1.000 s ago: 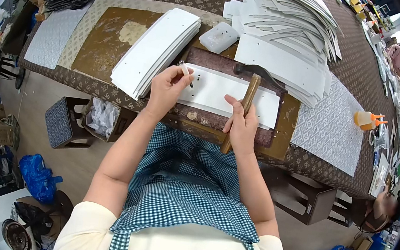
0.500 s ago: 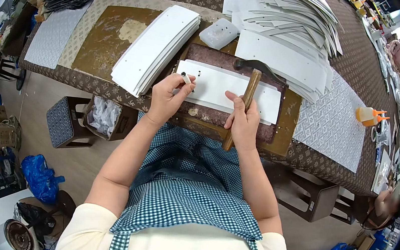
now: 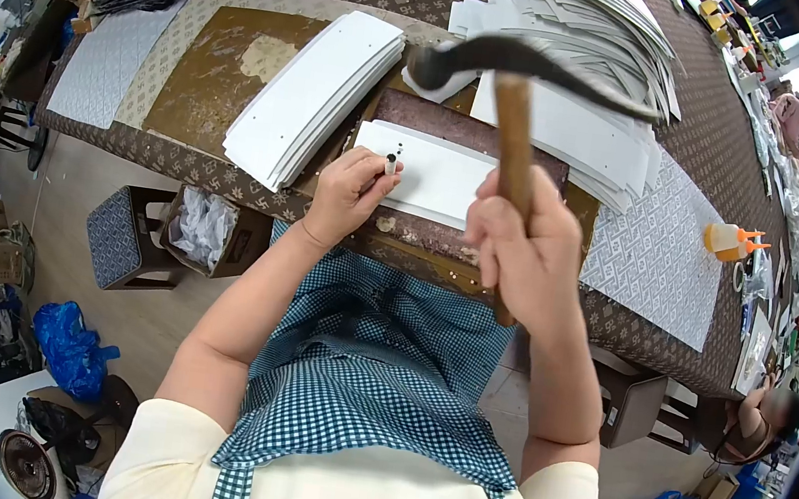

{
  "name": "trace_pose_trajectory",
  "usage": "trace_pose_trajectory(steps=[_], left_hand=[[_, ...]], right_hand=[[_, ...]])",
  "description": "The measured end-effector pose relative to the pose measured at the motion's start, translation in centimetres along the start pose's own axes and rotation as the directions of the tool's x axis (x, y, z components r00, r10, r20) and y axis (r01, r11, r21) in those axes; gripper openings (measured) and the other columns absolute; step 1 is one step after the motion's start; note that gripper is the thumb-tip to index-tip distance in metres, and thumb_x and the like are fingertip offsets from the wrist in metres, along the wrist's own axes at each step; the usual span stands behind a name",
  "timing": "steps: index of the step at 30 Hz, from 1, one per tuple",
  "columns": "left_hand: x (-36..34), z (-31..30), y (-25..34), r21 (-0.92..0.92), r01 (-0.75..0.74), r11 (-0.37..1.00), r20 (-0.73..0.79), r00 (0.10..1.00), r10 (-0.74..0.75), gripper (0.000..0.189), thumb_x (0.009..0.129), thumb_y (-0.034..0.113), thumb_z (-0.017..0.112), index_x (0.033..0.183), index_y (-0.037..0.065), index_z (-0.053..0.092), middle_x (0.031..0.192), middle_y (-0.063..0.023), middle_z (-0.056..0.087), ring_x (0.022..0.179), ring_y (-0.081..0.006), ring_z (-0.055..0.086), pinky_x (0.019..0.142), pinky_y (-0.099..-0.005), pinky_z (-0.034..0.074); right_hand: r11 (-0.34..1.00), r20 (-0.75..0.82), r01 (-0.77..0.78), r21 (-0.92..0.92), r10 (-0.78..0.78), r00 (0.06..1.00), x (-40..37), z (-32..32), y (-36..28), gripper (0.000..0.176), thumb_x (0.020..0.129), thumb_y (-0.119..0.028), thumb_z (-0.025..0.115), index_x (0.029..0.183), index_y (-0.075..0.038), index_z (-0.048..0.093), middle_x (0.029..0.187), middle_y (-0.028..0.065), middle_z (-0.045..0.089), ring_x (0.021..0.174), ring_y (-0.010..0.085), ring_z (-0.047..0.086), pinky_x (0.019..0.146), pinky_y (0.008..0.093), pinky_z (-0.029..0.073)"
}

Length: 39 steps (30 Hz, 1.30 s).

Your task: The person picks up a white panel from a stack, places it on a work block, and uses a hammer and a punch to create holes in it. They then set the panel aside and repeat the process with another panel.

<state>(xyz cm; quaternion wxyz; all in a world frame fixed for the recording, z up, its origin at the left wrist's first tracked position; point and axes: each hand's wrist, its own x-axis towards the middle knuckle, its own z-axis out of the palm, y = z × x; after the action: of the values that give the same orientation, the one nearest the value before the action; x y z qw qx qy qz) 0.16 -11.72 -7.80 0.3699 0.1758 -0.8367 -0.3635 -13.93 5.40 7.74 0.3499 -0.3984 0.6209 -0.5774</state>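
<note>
My left hand [image 3: 346,192] pinches a short pale punch [image 3: 391,163] with a dark top. The punch stands upright over the left end of a white sheet [image 3: 440,169]; whether its tip touches is hard to see. Small dark marks sit on the sheet just beyond it. Wrapped round the wooden handle of a hammer [image 3: 514,123], my right hand [image 3: 532,252] is lifted above the sheet's right side. The dark curved hammer head is raised toward the camera and slightly blurred. Under the sheet lies a reddish-brown board [image 3: 428,112].
A stack of white sheets [image 3: 314,97] lies left of the board, and a larger fanned pile [image 3: 587,52] behind to the right. Glue bottles [image 3: 729,238] lie on the right of the table. A stool [image 3: 123,238] and a box of plastic [image 3: 205,229] stand below the edge.
My right hand has raised the hammer up toward the camera and slightly right. My left hand has shifted a little right and set the punch from tilted to upright over the sheet.
</note>
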Motion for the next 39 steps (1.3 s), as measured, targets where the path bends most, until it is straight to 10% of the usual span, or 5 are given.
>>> trace_pose_trajectory(steps=[5,11,20,24,39], left_hand=[[0.1,0.2,-0.2,0.004,-0.073,0.997,-0.055,0.996,0.073,0.014,0.082,0.003,0.074,0.096,0.003,0.07,0.081,-0.0085,0.065,0.07,-0.0227,0.063,0.061,-0.0314,0.051],[-0.1,-0.2,-0.5,0.016,-0.056,0.998,-0.009,0.998,0.056,0.012,0.083,0.005,0.073,0.094,0.003,0.07,0.081,-0.0093,0.064,0.07,-0.0239,0.062,0.062,-0.034,0.05],[0.0,0.1,-0.3,0.009,-0.05,0.999,-0.033,0.998,0.05,0.012,0.083,0.006,0.073,0.095,0.003,0.07,0.083,-0.0095,0.066,0.074,-0.0245,0.065,0.065,-0.0331,0.052],[-0.1,0.1,-0.2,0.031,-0.053,0.998,-0.031,0.998,0.054,0.011,0.084,0.007,0.073,0.094,0.002,0.071,0.08,-0.0081,0.063,0.07,-0.0209,0.062,0.063,-0.0297,0.05],[0.4,-0.4,-0.2,-0.196,0.252,0.948,0.087,0.967,-0.239,0.01,0.088,0.005,0.072,0.09,-0.001,0.064,0.085,-0.0037,0.066,0.074,-0.0078,0.059,0.068,-0.0222,0.048]], right_hand=[[0.857,-0.056,0.499,0.127,-0.497,0.866,0.0,0.4,-3.8,0.02,0.101,-0.014,0.054,0.106,0.005,0.051,0.073,0.003,0.057,0.054,0.0044,0.049,0.048,0.0201,0.04],[0.734,0.135,-0.004,-0.679,0.13,0.982,0.0,-0.6,0.8,0.026,0.097,-0.021,0.058,0.09,0.002,0.049,0.064,0.0212,0.057,0.054,0.0309,0.056,0.056,0.0385,0.046],[0.913,-0.101,0.408,-0.016,-0.407,0.908,-0.6,0.8,-5.4,0.017,0.097,-0.015,0.061,0.1,0.0,0.054,0.072,0.0048,0.057,0.058,0.0094,0.051,0.053,0.0251,0.041],[0.627,0.106,-0.108,-0.771,0.295,0.95,0.2,0.1,0.9,0.027,0.095,-0.022,0.062,0.095,0.002,0.05,0.067,0.0134,0.055,0.066,0.0201,0.06,0.061,0.0406,0.046],[0.981,-0.595,-0.156,0.112,0.192,0.78,-5.0,-5.5,14.6,0.03,0.104,-0.029,0.05,0.105,0.001,0.052,0.105,0.0154,0.072,0.043,0.0082,0.051,0.041,0.0219,0.042]])
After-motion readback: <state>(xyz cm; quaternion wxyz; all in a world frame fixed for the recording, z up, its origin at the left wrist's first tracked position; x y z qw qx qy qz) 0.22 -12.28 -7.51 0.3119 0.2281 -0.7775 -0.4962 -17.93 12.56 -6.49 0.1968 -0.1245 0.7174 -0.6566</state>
